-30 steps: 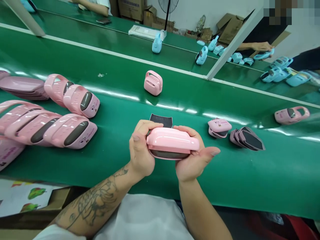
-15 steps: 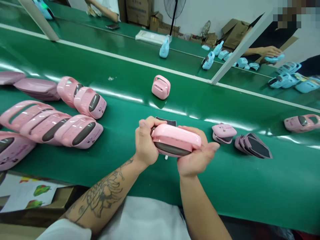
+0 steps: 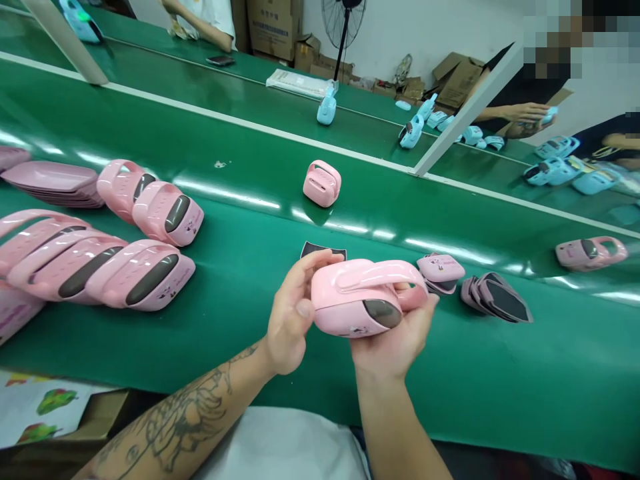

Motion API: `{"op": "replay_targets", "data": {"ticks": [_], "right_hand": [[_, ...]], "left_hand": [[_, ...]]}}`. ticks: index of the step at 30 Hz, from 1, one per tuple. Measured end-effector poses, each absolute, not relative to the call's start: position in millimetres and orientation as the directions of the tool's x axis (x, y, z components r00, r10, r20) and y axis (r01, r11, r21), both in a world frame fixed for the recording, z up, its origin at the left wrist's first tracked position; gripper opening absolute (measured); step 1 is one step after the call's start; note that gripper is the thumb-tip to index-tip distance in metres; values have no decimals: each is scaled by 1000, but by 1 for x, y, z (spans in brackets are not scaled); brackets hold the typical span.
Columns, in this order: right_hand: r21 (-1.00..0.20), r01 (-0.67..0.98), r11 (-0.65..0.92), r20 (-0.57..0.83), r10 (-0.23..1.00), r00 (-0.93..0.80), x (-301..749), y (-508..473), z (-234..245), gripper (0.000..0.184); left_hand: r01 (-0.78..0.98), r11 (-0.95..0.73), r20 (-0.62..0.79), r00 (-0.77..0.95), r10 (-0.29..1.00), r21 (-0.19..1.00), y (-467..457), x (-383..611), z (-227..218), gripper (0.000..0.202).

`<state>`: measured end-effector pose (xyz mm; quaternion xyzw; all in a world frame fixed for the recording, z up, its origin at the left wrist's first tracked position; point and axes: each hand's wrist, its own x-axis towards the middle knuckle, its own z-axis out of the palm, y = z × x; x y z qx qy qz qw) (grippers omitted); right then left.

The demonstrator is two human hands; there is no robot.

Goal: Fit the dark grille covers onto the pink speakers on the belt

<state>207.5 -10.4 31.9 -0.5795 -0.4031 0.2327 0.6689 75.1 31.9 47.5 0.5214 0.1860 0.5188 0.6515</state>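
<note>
I hold a pink plastic case with a carry handle [image 3: 363, 297] over the green conveyor belt [image 3: 240, 220]. My right hand [image 3: 395, 340] cups it from below, fingers curled round its right end. My left hand [image 3: 293, 310] pinches its left end, thumb on the front. The case lies on its side, its dark grey oval panel facing me. A dark grey panel piece [image 3: 323, 251] lies on the belt just behind my hands.
Rows of finished pink cases [image 3: 100, 267] lie at the left. One pink case [image 3: 321, 183] stands mid-belt, another [image 3: 590, 253] lies at the right. A pink shell [image 3: 441, 269] and stacked grey panels [image 3: 497, 297] sit to my right. Blue cases [image 3: 413, 130] and other people's hands [image 3: 523, 113] are at the far belt.
I have turned the pink case over between my hands, so its handle and dark oval panel now show. My left hand shifted from gripping over the top to pinching the end.
</note>
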Motion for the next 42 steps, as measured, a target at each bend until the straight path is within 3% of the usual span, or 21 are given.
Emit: {"op": "replay_targets", "data": {"ticks": [3,4,6,8,10,13,18,22,27,31,33,37,42], "right_hand": [[-970,-26,240,152,689,709,205,-14,33,72],[-962,30,271,198,616,763,204,-17,36,63],[-901,303,309,422,469,776,204,-26,48,52],[-754,586,296,645,503,575,206,-37,63,54],[-598,741,305,693,661,288,208,-46,77,66],[-531,778,336,642,759,111,208,-52,86,80],[-626,693,356,616,771,160,206,-58,81,78],[-734,605,307,524,823,218,204,-70,79,74],[-734,658,168,430,865,259,209,-88,67,62],[-712,697,80,324,919,225,218,-100,53,53],[-708,704,63,280,939,198,220,-105,51,52],[-692,720,43,240,955,173,219,-112,54,67],[-656,747,106,327,932,155,223,-116,56,73]], "left_hand": [[-491,-104,304,347,888,865,26,81,47,60],[-472,-122,292,306,906,873,24,82,47,56],[-410,-166,286,252,924,897,20,84,46,48],[-334,-225,316,252,915,915,16,85,43,45],[-274,-278,350,266,898,921,11,86,39,47],[-181,-363,400,248,882,914,5,87,40,58],[19,-598,581,213,785,801,-2,84,53,48],[33,-661,637,234,735,750,-12,84,49,38],[30,-618,537,464,705,785,-28,79,29,43],[-97,-610,494,693,526,786,-35,70,4,77],[-103,-633,487,736,470,767,-38,68,-9,91],[-73,-661,469,762,446,747,-45,68,-23,97],[-15,-589,381,776,503,808,-51,71,-12,109]]}}
